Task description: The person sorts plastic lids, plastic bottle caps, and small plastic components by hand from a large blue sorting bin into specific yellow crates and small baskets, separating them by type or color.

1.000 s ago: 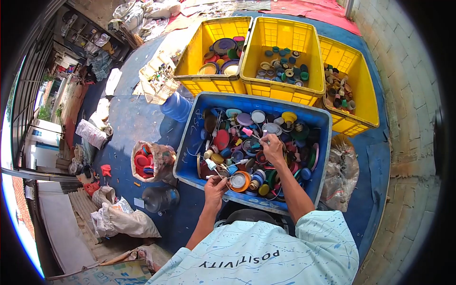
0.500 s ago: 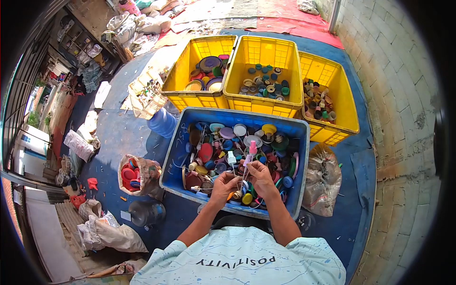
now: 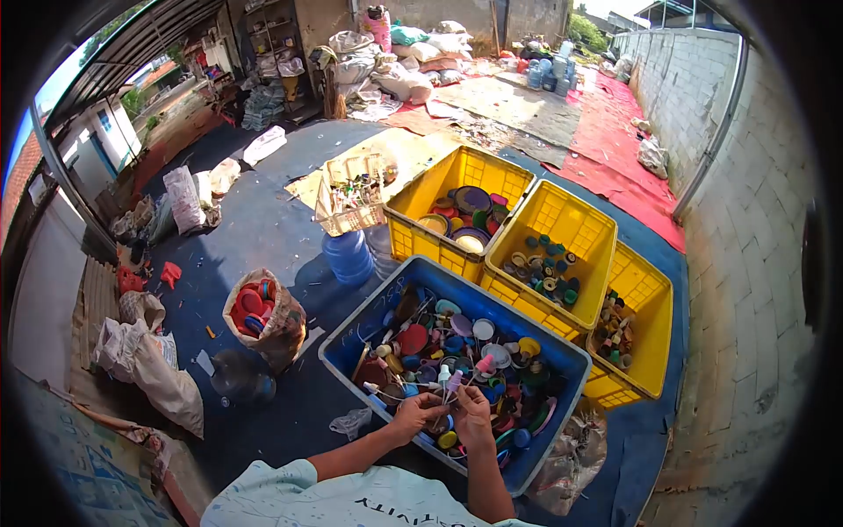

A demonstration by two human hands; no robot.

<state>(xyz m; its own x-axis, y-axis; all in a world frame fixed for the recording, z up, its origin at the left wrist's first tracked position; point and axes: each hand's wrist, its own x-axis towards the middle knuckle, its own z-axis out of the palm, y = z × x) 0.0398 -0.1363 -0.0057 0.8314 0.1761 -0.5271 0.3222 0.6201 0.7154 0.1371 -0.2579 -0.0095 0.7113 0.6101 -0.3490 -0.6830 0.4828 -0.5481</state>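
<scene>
Both my hands are over the blue crate (image 3: 571, 386), which is filled with mixed plastic caps and lids. My left hand (image 3: 416, 416) is closed in a pinch around thin dip tubes beneath a white pump top (image 3: 443, 375). Right beside it, my right hand (image 3: 473, 415) has its fingers closed at a lilac pump top (image 3: 454, 382) with its tubes. A pink pump top (image 3: 486, 363) shows just beyond the right fingertips. Around the hands lie a red lid (image 3: 413, 339), a yellow cap (image 3: 448, 439) and several other coloured lids.
Beyond the blue crate stand yellow crates (image 3: 562, 215) holding sorted caps. A cream basket (image 3: 338, 215) sits by a blue water jug (image 3: 348, 257). To the left are a sack of red lids (image 3: 279, 329) and a clear jug (image 3: 241, 379). A block wall (image 3: 738, 290) runs along the right.
The head view has tilted up and turned, so more of the yard shows at the back. My hands stay close together over the blue crate, still holding the pump tops.
</scene>
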